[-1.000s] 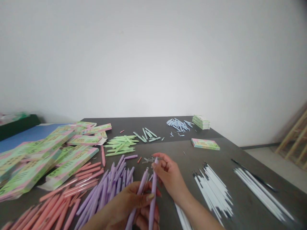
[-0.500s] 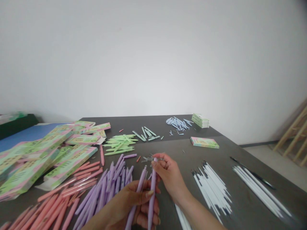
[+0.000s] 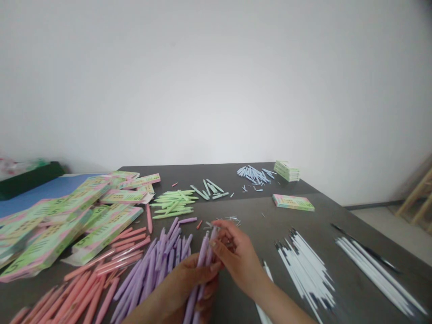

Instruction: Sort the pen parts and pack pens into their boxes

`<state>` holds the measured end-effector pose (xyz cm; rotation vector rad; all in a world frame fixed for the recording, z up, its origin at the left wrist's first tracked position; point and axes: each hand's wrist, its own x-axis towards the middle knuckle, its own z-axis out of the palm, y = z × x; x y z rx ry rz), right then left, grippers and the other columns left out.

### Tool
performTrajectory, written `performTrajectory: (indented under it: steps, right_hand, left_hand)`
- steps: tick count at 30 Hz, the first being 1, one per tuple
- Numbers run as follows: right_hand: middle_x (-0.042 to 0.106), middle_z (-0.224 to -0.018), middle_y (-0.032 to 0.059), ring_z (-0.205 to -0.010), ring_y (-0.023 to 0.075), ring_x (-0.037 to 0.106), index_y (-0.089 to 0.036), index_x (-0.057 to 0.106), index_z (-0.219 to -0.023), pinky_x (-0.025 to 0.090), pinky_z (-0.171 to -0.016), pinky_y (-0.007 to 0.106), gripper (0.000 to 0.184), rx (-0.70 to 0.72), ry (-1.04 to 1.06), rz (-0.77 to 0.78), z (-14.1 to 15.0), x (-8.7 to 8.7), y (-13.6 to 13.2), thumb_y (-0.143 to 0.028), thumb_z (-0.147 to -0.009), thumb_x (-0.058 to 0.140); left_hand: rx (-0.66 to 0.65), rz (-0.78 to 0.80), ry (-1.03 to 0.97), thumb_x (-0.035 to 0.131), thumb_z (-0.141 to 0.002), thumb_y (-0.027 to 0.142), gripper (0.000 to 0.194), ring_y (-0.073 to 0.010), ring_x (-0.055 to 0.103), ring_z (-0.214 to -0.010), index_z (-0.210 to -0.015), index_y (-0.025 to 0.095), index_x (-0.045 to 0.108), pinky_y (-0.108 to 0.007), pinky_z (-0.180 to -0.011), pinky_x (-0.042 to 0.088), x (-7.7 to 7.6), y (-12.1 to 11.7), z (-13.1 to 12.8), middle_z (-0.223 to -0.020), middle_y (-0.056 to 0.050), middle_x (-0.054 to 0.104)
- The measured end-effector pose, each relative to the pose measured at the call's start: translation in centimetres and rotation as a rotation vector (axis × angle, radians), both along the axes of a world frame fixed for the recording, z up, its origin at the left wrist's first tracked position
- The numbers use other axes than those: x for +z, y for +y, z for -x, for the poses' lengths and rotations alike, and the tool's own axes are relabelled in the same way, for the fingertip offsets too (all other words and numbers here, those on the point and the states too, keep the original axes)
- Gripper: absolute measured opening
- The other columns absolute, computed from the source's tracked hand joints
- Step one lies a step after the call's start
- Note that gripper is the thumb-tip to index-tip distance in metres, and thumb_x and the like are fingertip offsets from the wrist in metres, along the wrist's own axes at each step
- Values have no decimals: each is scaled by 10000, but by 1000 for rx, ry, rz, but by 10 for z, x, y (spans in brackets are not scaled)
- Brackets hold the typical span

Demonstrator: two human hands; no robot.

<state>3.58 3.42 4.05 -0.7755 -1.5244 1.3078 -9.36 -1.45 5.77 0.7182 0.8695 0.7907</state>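
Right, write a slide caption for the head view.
Left hand gripping two purple pens, right hand at their upper ends, beside a purple pen pile.

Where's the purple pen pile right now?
In the head view, the purple pen pile lies lower left of centre, between the coral pens and the left hand.

A dark green container [image 3: 33,179] sits far left, a wooden frame [image 3: 413,193] far right.

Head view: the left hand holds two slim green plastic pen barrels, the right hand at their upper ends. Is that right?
Colour is wrong: the head view shows two slim purple plastic pen barrels. The left hand holds them, the right hand at their upper ends.
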Motion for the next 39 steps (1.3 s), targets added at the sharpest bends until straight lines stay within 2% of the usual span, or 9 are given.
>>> performTrajectory:
  steps: [3,8,11,15,20,26,30,34,39]
  right_hand:
    - [525,-747,-13,-626,92,479,-190,567,-971,379,-526,184,262,29,-53,-54,-2,3,-6,-326,-754,621]
    - [464,-592,-41,-511,76,409,-183,614,-896,322,-489,189,252,71,-51,-74,-4,-1,-5,-408,-813,536]
    - [476,-572,-27,-507,86,412,-179,629,-861,325,-503,204,352,-6,-143,-79,-3,-8,2,-407,-899,364]
    - [555,-749,0,-637,116,496,-226,640,-940,380,-591,219,176,69,-502,-262,3,-14,-3,-266,-792,554]
    - [518,-1029,30,-839,151,537,-275,621,-994,432,-732,234,317,353,-867,-598,17,-35,-25,-128,-724,548]
    - [547,-975,78,-853,231,534,-221,633,-918,473,-651,293,188,391,-1126,-870,30,-48,-27,-219,-740,573]
    - [589,-897,91,-791,234,576,-193,649,-903,471,-619,290,194,448,-1232,-720,25,-29,-29,-230,-747,540]
    - [603,-941,104,-764,238,598,-171,641,-894,460,-658,322,253,282,-1221,-417,13,-17,-30,-344,-723,568]
    - [636,-895,97,-831,231,601,-155,559,-988,425,-688,302,336,93,-1110,-200,5,-27,-20,-121,-654,564]
  left_hand:
    - [-40,37,48,554,-765,375,201,-33,253,-303,-693,211,463,-177,-361,305,-6,-2,-4,-418,90,397]
    - [-81,17,178,637,-692,390,278,-28,195,-311,-604,193,461,-165,-324,200,-3,-11,-7,-371,101,327]
    - [97,-84,72,563,-744,446,327,-29,154,-302,-576,190,448,-165,-297,139,20,-8,20,-369,111,239]
    - [341,-279,-65,577,-775,251,157,-11,147,-348,-669,137,559,-140,-302,137,41,9,68,-446,97,298]
    - [331,-144,-103,588,-748,153,146,0,310,-389,-861,69,628,-112,-309,231,22,29,80,-591,29,485]
    - [311,-70,-60,611,-741,244,160,-46,450,-421,-822,106,628,-155,-337,375,4,35,74,-624,10,536]
    - [279,-59,-13,609,-740,306,206,-67,456,-399,-825,120,628,-179,-321,380,-3,36,74,-598,4,551]
    - [286,-83,19,615,-728,310,197,-35,383,-344,-805,129,628,-152,-285,274,-11,39,71,-585,18,541]
    - [285,-79,63,633,-700,266,161,4,259,-307,-759,116,628,-137,-270,165,-14,39,66,-564,36,515]
